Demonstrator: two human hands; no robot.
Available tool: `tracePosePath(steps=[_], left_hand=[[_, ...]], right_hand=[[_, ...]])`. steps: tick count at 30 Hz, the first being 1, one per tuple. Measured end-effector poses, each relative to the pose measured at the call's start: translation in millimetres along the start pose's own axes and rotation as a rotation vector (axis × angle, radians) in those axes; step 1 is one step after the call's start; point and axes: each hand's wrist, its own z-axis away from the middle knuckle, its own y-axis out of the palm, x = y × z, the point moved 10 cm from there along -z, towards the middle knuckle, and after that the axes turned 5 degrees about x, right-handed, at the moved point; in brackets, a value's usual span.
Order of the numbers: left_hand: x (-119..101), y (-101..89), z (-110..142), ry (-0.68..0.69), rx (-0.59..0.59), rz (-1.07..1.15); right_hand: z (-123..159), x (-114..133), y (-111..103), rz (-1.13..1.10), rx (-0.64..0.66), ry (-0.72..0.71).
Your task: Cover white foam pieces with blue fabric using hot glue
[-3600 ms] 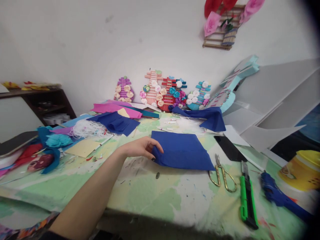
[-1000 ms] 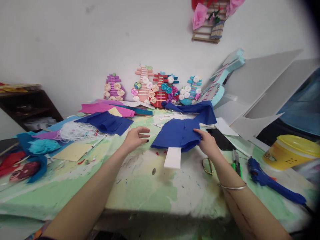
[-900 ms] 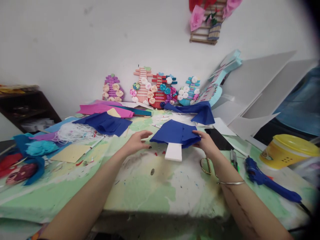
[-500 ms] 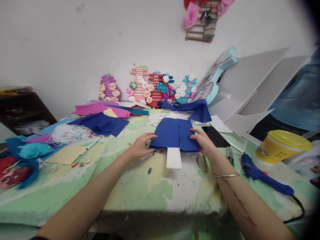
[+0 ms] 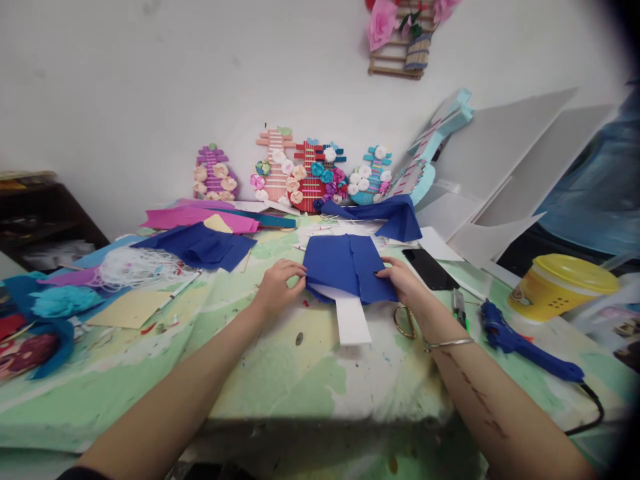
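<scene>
A dark blue crepe-paper sheet (image 5: pixel 330 260) with a seam down it lies over a white board piece in front of me. The board's narrow white strip (image 5: pixel 353 321) sticks out toward me, and more white shows under the paper's front left edge. My left hand (image 5: pixel 279 285) pinches the paper's left corner between thumb and fingers. On the right side, my right hand (image 5: pixel 404 280) grips the paper and board, its thumb on top. Gold-handled scissors (image 5: pixel 405 321) lie just below my right hand, partly hidden.
A blue glue gun (image 5: pixel 530 347), a cutter (image 5: pixel 459 308), a black phone (image 5: pixel 430 269) and a yellow-lidded tub (image 5: pixel 565 287) stand to the right. Blue paper (image 5: pixel 200 245) and white string (image 5: pixel 135 268) lie left. Flower-decorated lute shapes (image 5: pixel 310 177) lean against the wall.
My left hand has closed on the paper's left corner and lifts the front edge, baring white beneath. The strip has turned slightly, its end shifting right and toward me.
</scene>
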Motion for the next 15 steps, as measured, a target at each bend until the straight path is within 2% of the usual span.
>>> tracePosePath(steps=[5,9,12,15], left_hand=[[-12.7,-5.3,0.6,0.088,-0.032,0.033],[-20.9,-1.6,1.2,0.13,0.031,0.082],[-23.9,4.3,2.2,0.125,0.105,0.134],[-20.4,8.5,1.8,0.074,0.153,0.205]], right_hand=[[-3.2,2.6,-8.1,0.119,-0.073,-0.041],[-3.1,8.6,-10.3,0.253,-0.128,-0.114],[5.8,28.1,-19.0,0.374,-0.207,-0.222],[30.6,61.6,-36.8,0.506,-0.287,-0.357]])
